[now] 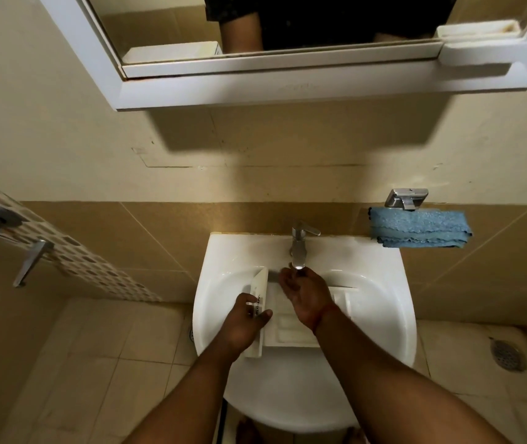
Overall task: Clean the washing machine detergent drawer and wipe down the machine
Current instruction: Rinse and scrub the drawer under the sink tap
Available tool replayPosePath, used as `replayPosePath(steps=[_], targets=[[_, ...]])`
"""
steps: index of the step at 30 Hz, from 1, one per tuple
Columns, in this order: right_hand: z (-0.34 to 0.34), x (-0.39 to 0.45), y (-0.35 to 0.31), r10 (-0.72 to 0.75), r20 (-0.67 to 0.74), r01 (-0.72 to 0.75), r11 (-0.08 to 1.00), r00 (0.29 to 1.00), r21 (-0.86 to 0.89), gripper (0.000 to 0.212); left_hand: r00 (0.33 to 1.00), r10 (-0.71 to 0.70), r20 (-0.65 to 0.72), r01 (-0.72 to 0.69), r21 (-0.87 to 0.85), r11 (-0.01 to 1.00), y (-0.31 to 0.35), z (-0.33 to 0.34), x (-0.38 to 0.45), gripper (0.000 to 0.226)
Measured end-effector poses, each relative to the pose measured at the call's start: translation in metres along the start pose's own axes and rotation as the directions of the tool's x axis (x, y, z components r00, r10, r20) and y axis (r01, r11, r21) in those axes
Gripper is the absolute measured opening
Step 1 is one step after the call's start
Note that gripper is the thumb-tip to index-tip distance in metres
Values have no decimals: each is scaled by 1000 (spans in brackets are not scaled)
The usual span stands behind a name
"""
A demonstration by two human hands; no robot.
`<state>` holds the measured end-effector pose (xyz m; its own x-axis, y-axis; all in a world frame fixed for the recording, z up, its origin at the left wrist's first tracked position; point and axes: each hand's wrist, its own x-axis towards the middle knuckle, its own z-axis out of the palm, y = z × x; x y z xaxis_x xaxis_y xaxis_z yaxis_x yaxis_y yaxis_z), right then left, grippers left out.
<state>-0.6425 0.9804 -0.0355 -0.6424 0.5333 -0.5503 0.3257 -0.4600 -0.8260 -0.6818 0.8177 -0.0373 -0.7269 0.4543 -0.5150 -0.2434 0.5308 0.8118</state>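
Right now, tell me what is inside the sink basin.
The white detergent drawer lies in the sink, gripped by the left hand. The right hand is cupped under the faucet. The drain is covered.

Drawer [287, 328] in sink [396, 315], seemingly tilted

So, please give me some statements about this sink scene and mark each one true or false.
1. The drawer lies in the sink. True.
2. The left hand holds the drawer's front panel. True.
3. The right hand grips the blue cloth. False: it is cupped under the tap, and the cloth hangs on the wall to the right of the tap.
4. The cloth lies in the sink. False: it hangs on a wall holder.
5. A mirror cabinet is above the sink. True.
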Motion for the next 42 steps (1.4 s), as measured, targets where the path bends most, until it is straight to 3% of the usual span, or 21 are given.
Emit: replayPosePath(steps=[2, 4, 7, 9, 11, 12, 13, 15, 17, 21, 23, 29, 31, 33, 35, 38, 39, 40, 41, 42], targets=[[5, 1, 3, -71, 40, 74, 995, 997, -73, 18, 1000, -2, -3, 2, 3, 1000, 1, 1, -1, 32], [10, -4, 9, -210, 109, 234, 923, 972, -307, 31, 1000, 9, -7, -9, -9, 1000, 1, 1, -2, 32], [4, -19, 42, -353, 464, 581, 563, 812, -588, 49, 1000, 25, 9, -25, -51, 998, 0, 0, -3, 33], [-11, -25, 68, -295, 632, 687, 449, 717, -571, 61, 1000, 26, 4, -26, -7, 1000, -2, -1, -1, 34], [-35, -29, 84, -267, 693, 741, 175, 669, -648, 73, 1000, 27, -7, -27, 20, 999, -3, -1, -1, 32], [-51, -28, 87, -304, 638, 688, 90, 707, -720, 73, 1000, 26, -10, -25, 21, 999, -3, -1, -1, 31], [-65, -29, 83, -327, 539, 592, 87, 776, -801, 70, 1000, 22, -10, -22, 17, 1000, -2, -1, -1, 32], [-81, -27, 71, -238, 379, 386, -20, 894, -922, 63, 1000, 14, -11, -14, 21, 1000, -1, -1, -2, 32], [-67, -28, 54, -127, 325, 308, -139, 937, -941, 54, 1000, 14, -17, -14, 32, 999, -1, -1, -2, 33], [-9, -38, 38, -29, 473, 473, 23, 881, -881, 52, 999, 34, -14, -34, 38, 999, 0, 0, -3, 34], [-12, -36, 36, -19, 510, 510, 31, 860, -860, 56, 1000, 23, -6, -23, 49, 999, -1, 0, -3, 35], [-67, -15, 32, 94, 206, 223, -223, 974, -949, 49, 1000, 2, -9, -2, 29, 1000, 0, 0, -3, 35], [-55, -17, 30, 118, 245, 261, -150, 962, -954, 51, 1000, 5, -16, -5, 25, 1000, 1, 1, -4, 35], [-38, -23, 31, 131, 380, 381, 19, 916, -924, 59, 1000, 9, -10, -9, 30, 1000, 2, 1, -5, 34], [-39, -24, 33, 140, 456, 450, 72, 879, -890, 63, 1000, 9, -4, -9, 37, 999, 3, 1, -5, 34], [-65, -10, 30, 126, 248, 250, -7, 961, -968, 48, 1000, 11, -5, -10, 46, 999, 3, 0, -6, 31], [-70, -4, 29, 138, 164, 159, 48, 977, -986, 42, 1000, 17, -7, -17, 48, 999, 2, 0, -5, 30], [-71, -1, 26, 151, 113, 81, 203, 982, -976, 37, 1000, 24, -7, -24, 49, 999, 1, 0, -5, 28], [-66, -1, 22, 146, 83, 9, 445, 986, -895, 32, 1000, 29, -7, -29, 50, 998, 1, 0, -4, 27], [-58, 0, 16, 123, 53, -51, 713, 991, -700, 24, 999, 32, -6, -32, 48, 998, 1, 0, -4, 27]])
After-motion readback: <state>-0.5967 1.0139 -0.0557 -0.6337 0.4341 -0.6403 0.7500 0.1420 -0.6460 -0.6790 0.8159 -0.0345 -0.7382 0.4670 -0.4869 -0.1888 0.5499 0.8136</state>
